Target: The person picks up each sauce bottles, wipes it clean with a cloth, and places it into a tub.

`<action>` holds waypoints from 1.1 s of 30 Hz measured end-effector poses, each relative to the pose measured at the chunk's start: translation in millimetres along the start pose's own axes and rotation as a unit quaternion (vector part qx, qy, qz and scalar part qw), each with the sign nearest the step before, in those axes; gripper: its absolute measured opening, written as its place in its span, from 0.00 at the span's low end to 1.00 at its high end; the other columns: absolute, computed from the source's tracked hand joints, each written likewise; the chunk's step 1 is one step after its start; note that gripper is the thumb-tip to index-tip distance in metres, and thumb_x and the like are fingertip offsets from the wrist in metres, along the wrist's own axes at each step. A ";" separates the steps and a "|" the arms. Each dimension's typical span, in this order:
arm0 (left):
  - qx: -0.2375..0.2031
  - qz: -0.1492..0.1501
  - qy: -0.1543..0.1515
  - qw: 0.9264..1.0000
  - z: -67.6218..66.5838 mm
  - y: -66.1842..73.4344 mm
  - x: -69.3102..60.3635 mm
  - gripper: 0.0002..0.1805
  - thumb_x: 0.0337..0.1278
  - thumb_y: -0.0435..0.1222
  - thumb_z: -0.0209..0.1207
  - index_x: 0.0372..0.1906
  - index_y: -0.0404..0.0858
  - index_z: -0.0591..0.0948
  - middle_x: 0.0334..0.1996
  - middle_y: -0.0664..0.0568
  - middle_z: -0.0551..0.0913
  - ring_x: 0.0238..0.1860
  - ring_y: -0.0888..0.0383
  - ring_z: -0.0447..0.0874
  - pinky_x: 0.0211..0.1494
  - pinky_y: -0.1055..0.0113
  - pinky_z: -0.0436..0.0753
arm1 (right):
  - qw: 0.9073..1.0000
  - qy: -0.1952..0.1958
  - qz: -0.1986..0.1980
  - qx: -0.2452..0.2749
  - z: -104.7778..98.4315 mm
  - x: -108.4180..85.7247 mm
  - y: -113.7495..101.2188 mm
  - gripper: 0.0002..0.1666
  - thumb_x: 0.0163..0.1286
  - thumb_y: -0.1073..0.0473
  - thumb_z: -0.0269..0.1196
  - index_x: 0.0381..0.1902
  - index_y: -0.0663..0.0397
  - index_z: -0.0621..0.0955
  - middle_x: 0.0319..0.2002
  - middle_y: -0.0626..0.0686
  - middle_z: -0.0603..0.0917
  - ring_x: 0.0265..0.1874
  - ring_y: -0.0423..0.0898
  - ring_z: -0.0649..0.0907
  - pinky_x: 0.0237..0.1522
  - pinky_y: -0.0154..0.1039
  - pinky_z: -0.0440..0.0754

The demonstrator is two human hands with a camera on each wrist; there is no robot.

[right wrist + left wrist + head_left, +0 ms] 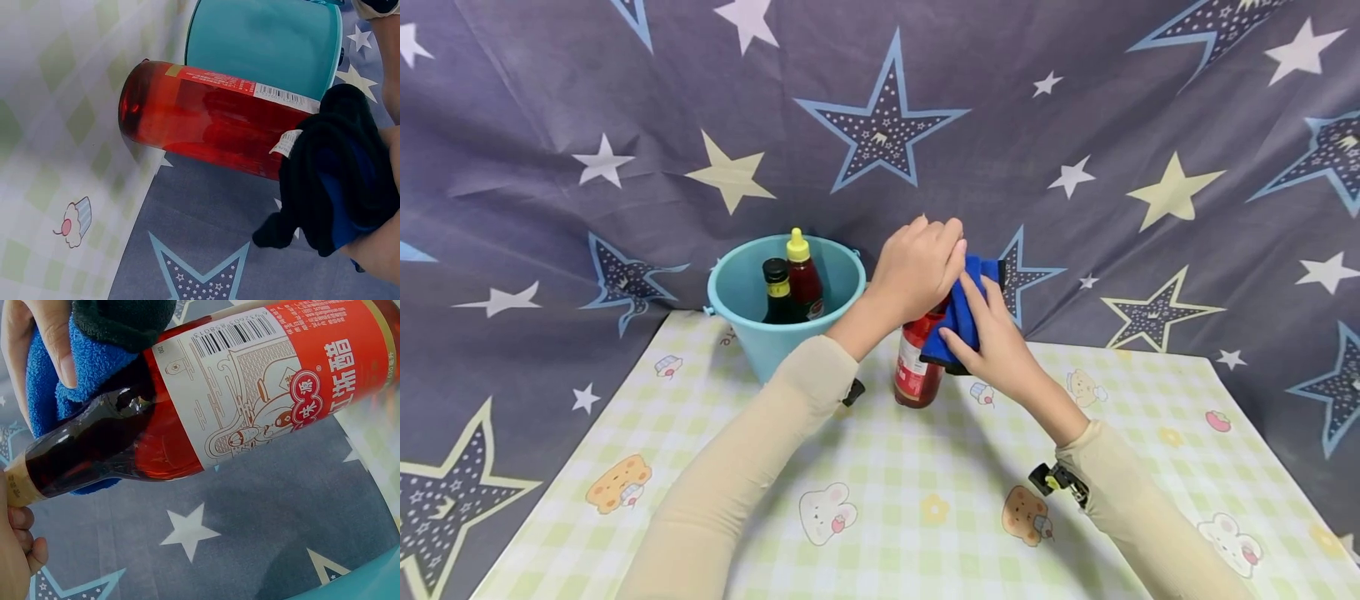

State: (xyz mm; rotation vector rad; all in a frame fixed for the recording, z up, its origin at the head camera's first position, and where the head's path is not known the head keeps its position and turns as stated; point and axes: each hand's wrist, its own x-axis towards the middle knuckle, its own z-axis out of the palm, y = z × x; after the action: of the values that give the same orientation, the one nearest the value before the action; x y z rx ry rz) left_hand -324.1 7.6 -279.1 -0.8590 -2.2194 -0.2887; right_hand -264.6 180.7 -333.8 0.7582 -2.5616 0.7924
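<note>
A glass bottle of red vinegar (917,367) with a red and white label stands nearly upright beside the bucket. Its base is at or just above the table; I cannot tell which. My left hand (917,262) grips the bottle's top, with fingers curled around the cream cap (24,481) in the left wrist view. With my right hand (1000,337) I hold a folded blue cloth (958,321) with dark edging against the bottle's neck and shoulder. The right wrist view shows the dark side of the cloth (312,187) bunched at the bottle, covering its upper part.
Left of the bottle, a light blue bucket (767,337) holds a dark bottle with a black cap (775,271) and a red sauce bottle with a yellow tip (805,279). A checked tablecloth (880,517) covers the table. Behind hangs a grey star-patterned curtain (1000,125).
</note>
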 end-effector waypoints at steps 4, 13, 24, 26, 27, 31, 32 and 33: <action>0.005 0.003 0.014 1.000 0.8 -0.3 -0.2 0.16 0.79 0.43 0.45 0.48 0.36 0.79 0.28 0.49 0.82 0.34 0.52 0.80 0.51 0.63 0.85 | 1.000 -0.001 0.001 0.002 0.6 0.0 0.8 0.50 0.71 0.56 0.66 0.82 0.57 0.52 0.74 0.69 0.57 0.71 0.65 0.67 0.70 0.64 0.69; -0.014 -0.018 0.003 1.000 2.9 1.1 0.0 0.16 0.79 0.44 0.44 0.48 0.38 0.78 0.28 0.50 0.82 0.34 0.54 0.79 0.42 0.67 0.85 | 0.999 -0.027 0.021 0.018 6.3 -9.9 8.0 0.51 0.72 0.57 0.66 0.83 0.51 0.50 0.75 0.69 0.56 0.73 0.66 0.64 0.70 0.66 0.67; -0.037 -0.025 0.001 0.999 5.5 1.8 -1.2 0.16 0.78 0.44 0.43 0.45 0.39 0.76 0.26 0.51 0.80 0.36 0.53 0.80 0.51 0.63 0.86 | 0.991 -0.097 0.089 0.031 26.2 -29.4 26.0 0.54 0.68 0.56 0.70 0.82 0.53 0.52 0.73 0.72 0.58 0.70 0.72 0.69 0.67 0.68 0.69; -0.037 -0.024 0.009 0.999 5.8 2.3 -0.8 0.15 0.78 0.44 0.43 0.44 0.39 0.76 0.26 0.51 0.80 0.36 0.52 0.81 0.58 0.61 0.85 | 0.989 -0.105 0.097 0.032 29.1 -30.2 28.6 0.54 0.67 0.56 0.70 0.82 0.55 0.53 0.73 0.72 0.59 0.69 0.72 0.69 0.67 0.68 0.69; -0.037 -0.023 0.013 0.999 6.1 2.3 -0.6 0.15 0.78 0.44 0.43 0.44 0.38 0.76 0.25 0.51 0.80 0.36 0.52 0.81 0.60 0.60 0.84 | 0.988 -0.109 0.101 0.033 30.5 -30.3 29.6 0.54 0.67 0.56 0.71 0.81 0.56 0.53 0.73 0.73 0.59 0.69 0.72 0.69 0.67 0.68 0.69; -0.038 -0.023 0.023 0.999 6.1 1.7 -0.4 0.15 0.78 0.43 0.43 0.42 0.38 0.76 0.24 0.50 0.79 0.36 0.52 0.82 0.64 0.58 0.82 | 0.986 -0.124 0.106 0.034 34.7 -29.6 32.1 0.53 0.67 0.55 0.71 0.80 0.61 0.55 0.73 0.73 0.59 0.70 0.72 0.69 0.68 0.67 0.69; -0.039 -0.024 0.023 0.999 6.1 1.3 -0.5 0.15 0.78 0.43 0.43 0.42 0.38 0.76 0.24 0.50 0.79 0.36 0.52 0.82 0.64 0.58 0.81 | 0.985 -0.128 0.106 0.035 35.7 -29.2 32.4 0.53 0.67 0.55 0.70 0.80 0.62 0.55 0.73 0.73 0.59 0.70 0.72 0.68 0.68 0.67 0.69; -0.040 -0.024 0.023 0.999 6.3 0.9 -0.7 0.15 0.78 0.43 0.43 0.42 0.38 0.76 0.24 0.51 0.78 0.36 0.52 0.82 0.65 0.58 0.81 | 0.985 -0.132 0.105 0.035 36.5 -28.7 32.7 0.53 0.68 0.55 0.70 0.80 0.63 0.55 0.73 0.73 0.59 0.71 0.72 0.68 0.68 0.67 0.69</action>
State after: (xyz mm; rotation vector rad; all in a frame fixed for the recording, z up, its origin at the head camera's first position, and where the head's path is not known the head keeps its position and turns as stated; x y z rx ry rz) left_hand -326.7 10.7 -284.1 -0.8328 -2.2006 -0.4182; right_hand -267.0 192.8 -389.2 0.6602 -2.9025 0.9045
